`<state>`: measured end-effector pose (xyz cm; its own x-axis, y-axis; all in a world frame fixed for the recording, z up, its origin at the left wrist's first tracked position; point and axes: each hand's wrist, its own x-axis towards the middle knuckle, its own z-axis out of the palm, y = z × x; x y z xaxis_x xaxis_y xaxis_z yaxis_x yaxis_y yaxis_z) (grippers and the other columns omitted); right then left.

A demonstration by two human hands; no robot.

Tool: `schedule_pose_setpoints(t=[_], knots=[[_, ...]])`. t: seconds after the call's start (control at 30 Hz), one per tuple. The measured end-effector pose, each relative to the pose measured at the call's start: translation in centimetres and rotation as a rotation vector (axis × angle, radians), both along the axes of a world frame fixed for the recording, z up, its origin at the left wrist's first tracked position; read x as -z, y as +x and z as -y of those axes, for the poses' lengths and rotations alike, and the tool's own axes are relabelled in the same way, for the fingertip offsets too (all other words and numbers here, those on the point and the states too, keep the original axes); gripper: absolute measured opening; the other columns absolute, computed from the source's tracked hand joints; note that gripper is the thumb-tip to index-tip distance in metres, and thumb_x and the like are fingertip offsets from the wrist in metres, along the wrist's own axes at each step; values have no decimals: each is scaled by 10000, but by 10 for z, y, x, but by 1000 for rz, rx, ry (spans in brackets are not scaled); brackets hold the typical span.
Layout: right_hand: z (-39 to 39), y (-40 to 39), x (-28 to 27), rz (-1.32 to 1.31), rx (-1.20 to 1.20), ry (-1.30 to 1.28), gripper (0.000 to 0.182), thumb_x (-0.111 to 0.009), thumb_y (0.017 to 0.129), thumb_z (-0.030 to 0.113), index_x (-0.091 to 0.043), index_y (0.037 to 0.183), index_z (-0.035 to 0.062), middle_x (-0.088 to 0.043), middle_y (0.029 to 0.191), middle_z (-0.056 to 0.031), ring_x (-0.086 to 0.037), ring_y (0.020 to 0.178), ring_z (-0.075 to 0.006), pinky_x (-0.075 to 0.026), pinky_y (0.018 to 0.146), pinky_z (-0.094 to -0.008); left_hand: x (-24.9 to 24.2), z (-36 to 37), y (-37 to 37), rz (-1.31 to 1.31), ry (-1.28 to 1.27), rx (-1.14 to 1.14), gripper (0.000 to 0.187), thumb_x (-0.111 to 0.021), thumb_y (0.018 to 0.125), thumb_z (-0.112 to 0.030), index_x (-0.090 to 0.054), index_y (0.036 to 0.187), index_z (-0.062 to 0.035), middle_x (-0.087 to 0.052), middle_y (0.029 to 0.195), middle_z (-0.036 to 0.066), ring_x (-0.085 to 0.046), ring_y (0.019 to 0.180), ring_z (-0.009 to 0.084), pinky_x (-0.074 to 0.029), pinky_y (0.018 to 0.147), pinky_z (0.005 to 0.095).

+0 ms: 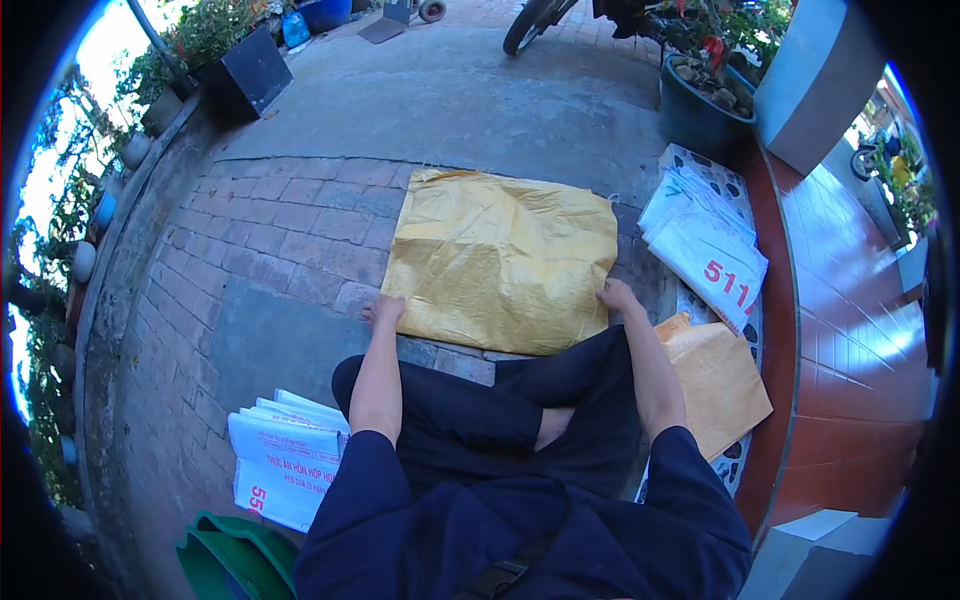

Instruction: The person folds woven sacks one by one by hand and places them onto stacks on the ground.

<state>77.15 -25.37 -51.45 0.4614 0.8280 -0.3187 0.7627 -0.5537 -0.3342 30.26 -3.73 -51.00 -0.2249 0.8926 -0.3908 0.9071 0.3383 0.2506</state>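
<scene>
1. In the head view, the yellow woven sack (505,262) lies spread on the brick paving (300,228), just in front of the person's crossed legs (450,405).
2. The left hand (385,311) appears to pinch the sack's left edge near its close corner; the right hand (617,296) appears to pinch the right edge, slightly farther up.
3. The step in hand looks like holding or straightening the creased sack flat.
4. The next move, I judge, calls for an even grip on both edges and light sideways tension, since creases cross the middle.
5. Right of the yellow sack lie white printed sacks (705,245) and, nearer the person, a tan sack (712,385); more white sacks (285,455) lie to its near left.
</scene>
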Motion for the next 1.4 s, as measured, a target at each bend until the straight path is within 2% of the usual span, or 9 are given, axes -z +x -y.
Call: schedule_pose_setpoints(t=[0.2, 0.47, 0.7, 0.77, 0.97, 1.07, 1.2, 1.27, 1.4], knots=[[2, -42, -48, 149, 397, 398, 512, -547, 851, 408, -528, 1227, 59, -630, 1084, -193, -591, 1038, -340, -470, 877, -451, -17, 23, -7, -61, -20, -136, 581, -590, 819, -255, -405, 1346, -94, -408, 1348, 187, -360, 1288, 339, -364, 1026, 437], [16, -59, -38, -84, 133, -560, 861, -677, 719, 579, -415, 1349, 54, -467, 1357, -174, -475, 1243, -303, -379, 1012, -507, 4, -7, -18, 1, 16, -94, 445, -544, 790, -147, -545, 1210, -1, -547, 1260, 174, -546, 1152, 330, -430, 975, 431], [-9, -28, 11, 36, -138, -503, 555, -803, 627, 401, -676, 958, -27, -630, 1105, -220, -598, 1071, -274, -484, 884, -364, -9, 6, -25, 1225, 264, -654, 337, -620, 766, -80, -585, 1039, 114, -631, 1014, 186, -650, 842, 278, -545, 695, 381], [-8, -33, 7, -155, 151, -173, 353, -804, 617, 282, -686, 749, -24, -685, 762, -156, -670, 785, -269, -536, 718, -350, 4, 1, -27, 1290, 446, -882, 306, -634, 767, -29, -579, 1016, 140, -635, 1009, 196, -653, 837, 281, -543, 675, 404], [-7, -24, -11, -1197, 515, 543, 416, -612, 833, 196, -546, 1199, 10, -637, 1104, -136, -640, 924, -253, -515, 796, -390, -34, 15, -23, 1498, 574, -1172, 450, -671, 763, -29, -493, 1129, 161, -577, 1095, 284, -641, 925, 381, -567, 754, 504], [7, -26, -59, -1604, 588, 92, 487, -615, 866, 276, -493, 1264, 24, -613, 1173, -131, -614, 1025, -268, -487, 886, -397, -30, 21, -26, 1422, 482, -1273, 379, -577, 833, -85, -502, 1168, 76, -591, 1128, 228, -625, 983, 379, -538, 785, 523], [5, -8, -18, -663, 453, -165, 627, -731, 775, 372, -514, 1235, 5, -626, 1144, -108, -616, 993, -256, -491, 800, -347, 30, -8, -48, 1568, 147, -1148, 396, -450, 837, -43, -447, 1215, 77, -558, 1178, 225, -621, 979, 397, -543, 803, 530], [12, -11, -25, -779, 544, 24, 539, -818, 671, 334, -611, 1036, -3, -561, 787, -39, -464, 540, -121, -342, 430, -303, 67, -13, -61, 1461, 172, -1156, 426, -427, 833, -41, -418, 1249, 51, -547, 1204, 199, -620, 988, 388, -540, 818, 520], [29, -27, -46, -800, 506, 286, 324, -776, 715, 188, -658, 919, -33, -640, 769, -52, -574, 587, -127, -422, 485, -274, 31, -17, -60, 1346, 321, -1128, 443, -444, 829, -25, -405, 1257, 82, -537, 1211, 212, -618, 991, 384, -549, 808, 496]])
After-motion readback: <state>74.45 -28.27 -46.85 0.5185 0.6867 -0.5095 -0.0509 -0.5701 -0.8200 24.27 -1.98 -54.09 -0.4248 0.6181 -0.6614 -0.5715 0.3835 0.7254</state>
